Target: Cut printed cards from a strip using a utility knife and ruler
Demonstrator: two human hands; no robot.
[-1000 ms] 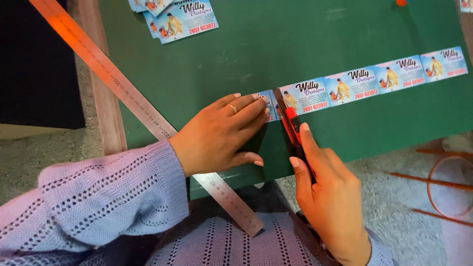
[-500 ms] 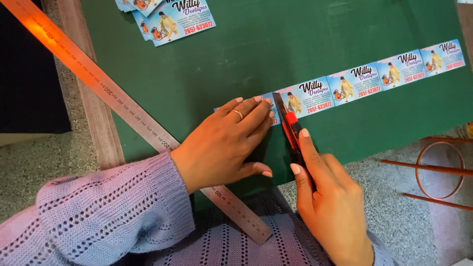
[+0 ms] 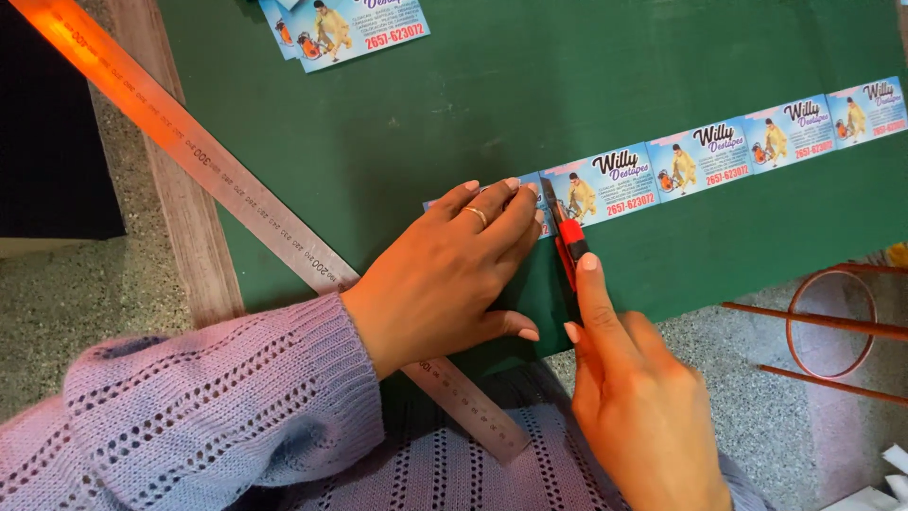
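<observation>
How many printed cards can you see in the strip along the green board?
5: one mostly hidden under the left hand, then four running right along the strip to the frame edge. More may continue out of view.

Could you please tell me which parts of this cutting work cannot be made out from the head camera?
- Near end of the strip of blue printed cards: covered by the left hand.
- Blade tip of the red and black utility knife: too small to see.
- Long steel ruler: middle hidden under the left wrist.
- Stack of cut cards: cut off by the top edge.
</observation>
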